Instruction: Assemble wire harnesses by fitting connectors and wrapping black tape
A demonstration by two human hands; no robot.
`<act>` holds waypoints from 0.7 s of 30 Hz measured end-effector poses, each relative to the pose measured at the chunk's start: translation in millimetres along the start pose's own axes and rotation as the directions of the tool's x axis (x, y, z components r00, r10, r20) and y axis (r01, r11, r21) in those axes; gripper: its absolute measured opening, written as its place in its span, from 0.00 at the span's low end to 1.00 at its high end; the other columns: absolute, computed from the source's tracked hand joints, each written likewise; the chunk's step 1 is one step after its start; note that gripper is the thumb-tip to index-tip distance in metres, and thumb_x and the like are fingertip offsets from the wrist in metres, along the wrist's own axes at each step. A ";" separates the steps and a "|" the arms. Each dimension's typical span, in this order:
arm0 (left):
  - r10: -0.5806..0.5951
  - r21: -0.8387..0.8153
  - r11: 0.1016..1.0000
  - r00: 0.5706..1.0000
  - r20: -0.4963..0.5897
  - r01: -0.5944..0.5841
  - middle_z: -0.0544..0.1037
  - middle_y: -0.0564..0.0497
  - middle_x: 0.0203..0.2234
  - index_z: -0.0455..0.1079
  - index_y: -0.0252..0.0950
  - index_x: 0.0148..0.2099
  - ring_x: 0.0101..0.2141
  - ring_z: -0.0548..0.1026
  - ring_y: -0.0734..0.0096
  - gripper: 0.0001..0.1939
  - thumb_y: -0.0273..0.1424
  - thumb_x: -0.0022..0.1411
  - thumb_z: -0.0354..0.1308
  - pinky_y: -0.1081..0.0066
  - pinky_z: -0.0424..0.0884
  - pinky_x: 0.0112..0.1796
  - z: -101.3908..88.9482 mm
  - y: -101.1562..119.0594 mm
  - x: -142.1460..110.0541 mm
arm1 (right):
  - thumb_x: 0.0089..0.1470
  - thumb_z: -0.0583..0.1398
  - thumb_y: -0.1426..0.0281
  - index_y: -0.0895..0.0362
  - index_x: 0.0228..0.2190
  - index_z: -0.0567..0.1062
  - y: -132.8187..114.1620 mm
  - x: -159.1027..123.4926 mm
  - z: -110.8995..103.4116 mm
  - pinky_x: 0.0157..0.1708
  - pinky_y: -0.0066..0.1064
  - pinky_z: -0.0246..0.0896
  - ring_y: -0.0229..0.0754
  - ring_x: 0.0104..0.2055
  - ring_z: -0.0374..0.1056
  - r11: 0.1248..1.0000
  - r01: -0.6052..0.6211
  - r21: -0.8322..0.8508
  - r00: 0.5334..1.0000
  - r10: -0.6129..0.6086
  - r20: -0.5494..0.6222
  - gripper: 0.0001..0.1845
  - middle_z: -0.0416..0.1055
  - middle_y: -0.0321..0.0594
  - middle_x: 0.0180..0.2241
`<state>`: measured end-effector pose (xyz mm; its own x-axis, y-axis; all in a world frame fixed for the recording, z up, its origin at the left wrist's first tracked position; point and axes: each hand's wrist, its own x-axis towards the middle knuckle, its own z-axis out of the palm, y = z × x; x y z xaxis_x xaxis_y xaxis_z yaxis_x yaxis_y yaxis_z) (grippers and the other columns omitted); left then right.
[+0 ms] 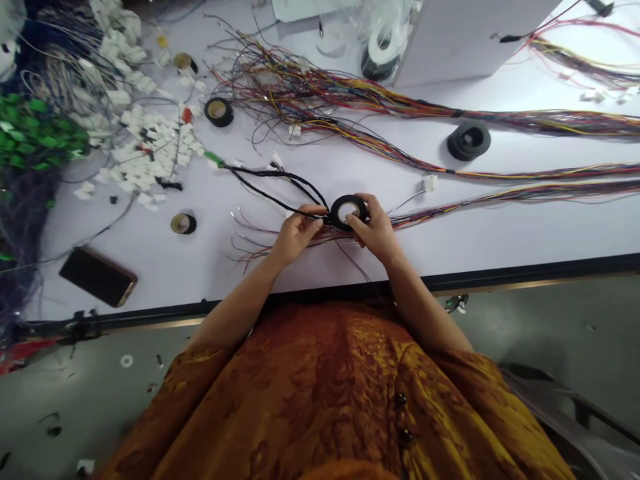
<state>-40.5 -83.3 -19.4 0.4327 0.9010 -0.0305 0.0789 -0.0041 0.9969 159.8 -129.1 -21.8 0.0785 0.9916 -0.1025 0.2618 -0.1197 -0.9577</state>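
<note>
Pinching, left hand: my left hand (294, 237) grips the black cables (270, 174) between thumb and fingers.
Tape roll: in my right hand (379, 230), thumb and fingers closed on the black tape roll (335, 211), beside the cables' joint.
Covered: two branches, towards the green connector (214, 158).
Bare: coloured wires (430, 213), ends loose.
Around: phone (97, 275), white connectors (131, 175).
Obstruction: wires beneath my hands could snag.
</note>
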 end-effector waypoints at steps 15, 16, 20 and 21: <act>0.018 0.287 0.958 0.998 -0.052 -0.002 0.79 0.52 0.24 0.73 0.35 0.32 0.12 0.69 0.79 0.08 0.33 0.63 0.59 0.79 0.60 0.12 18.8 49.9 27.6 | 0.59 0.55 0.70 0.56 0.64 0.56 -9.8 -63.8 45.4 0.47 0.43 0.72 0.48 0.47 0.73 0.991 0.087 -0.104 0.992 -0.096 -0.084 0.32 0.67 0.54 0.57; 0.040 0.321 0.947 0.998 -0.039 -0.026 0.78 0.53 0.23 0.73 0.36 0.33 0.14 0.70 0.78 0.07 0.32 0.63 0.58 0.79 0.62 0.14 22.6 52.5 26.9 | 0.59 0.55 0.70 0.55 0.64 0.55 -7.4 -62.8 49.6 0.42 0.40 0.73 0.45 0.41 0.74 0.997 0.052 -0.059 0.997 -0.055 -0.055 0.33 0.69 0.53 0.55; 0.034 0.360 0.932 0.999 0.007 -0.034 0.77 0.53 0.22 0.73 0.35 0.33 0.18 0.74 0.75 0.06 0.29 0.63 0.58 0.79 0.66 0.18 28.4 55.8 27.8 | 0.58 0.56 0.66 0.54 0.59 0.56 -3.5 -52.6 56.6 0.23 0.29 0.67 0.36 0.26 0.68 0.978 -0.050 0.200 0.999 0.051 0.001 0.29 0.73 0.42 0.39; 0.017 0.349 0.937 1.000 0.016 -0.022 0.77 0.53 0.23 0.73 0.35 0.32 0.18 0.74 0.75 0.06 0.28 0.63 0.58 0.78 0.66 0.17 26.4 55.5 30.0 | 0.58 0.56 0.65 0.54 0.57 0.57 -4.4 -49.9 54.8 0.21 0.26 0.63 0.34 0.23 0.66 0.964 -0.068 0.258 0.998 0.069 0.007 0.26 0.71 0.38 0.34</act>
<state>0.6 -67.9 33.0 0.4483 0.8938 -0.0143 0.3782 -0.1752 0.9090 102.0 -175.4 -27.3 0.0900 0.9813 -0.1699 -0.0016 -0.1704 -0.9854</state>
